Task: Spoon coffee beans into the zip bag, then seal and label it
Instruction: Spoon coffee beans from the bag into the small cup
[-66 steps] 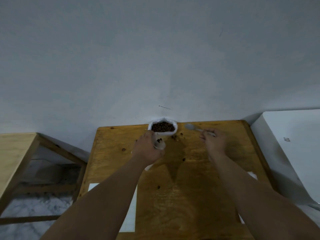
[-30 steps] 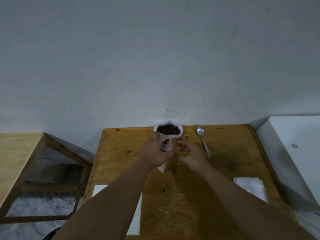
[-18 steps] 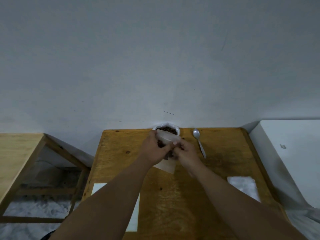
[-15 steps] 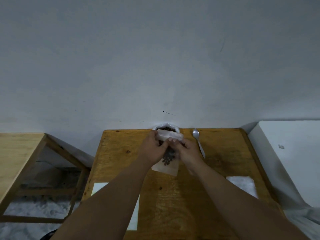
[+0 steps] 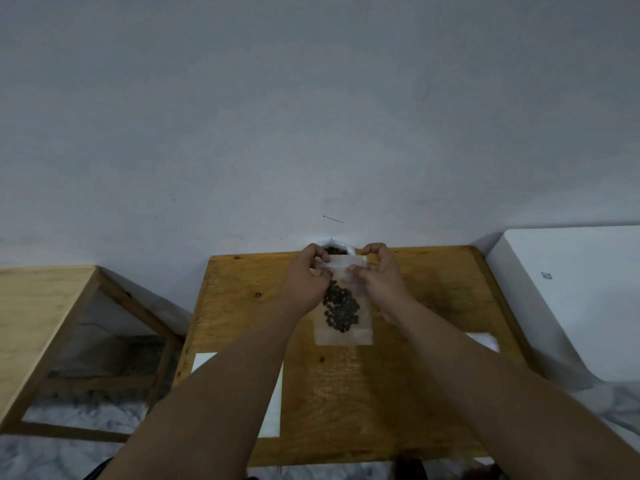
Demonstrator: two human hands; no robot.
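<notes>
Both hands hold the clear zip bag (image 5: 360, 336) by its top strip, over the middle of the wooden table (image 5: 433, 393). The left hand (image 5: 304, 284) has its thumb and fingers curled and pinches the left end of the strip. The right hand (image 5: 381, 275) pinches the right end in the same way. The bag hangs down toward the near side, and a dark heap of coffee beans (image 5: 341, 310) fills its middle part. I cannot tell if its lower edge touches the table.

Just behind the hands, at the far edge by the grey wall (image 5: 311, 116), stands a white container (image 5: 349, 250) with more beans in it. One loose bean (image 5: 322, 359) lies near the bag's lower left corner. A white sheet (image 5: 273, 407) lies at the near left of the table, partly under the left forearm. A smaller white piece (image 5: 485, 341), perhaps paper, lies at the right. A second wooden table (image 5: 38, 306) stands to the left and a white box (image 5: 571, 296) to the right.
</notes>
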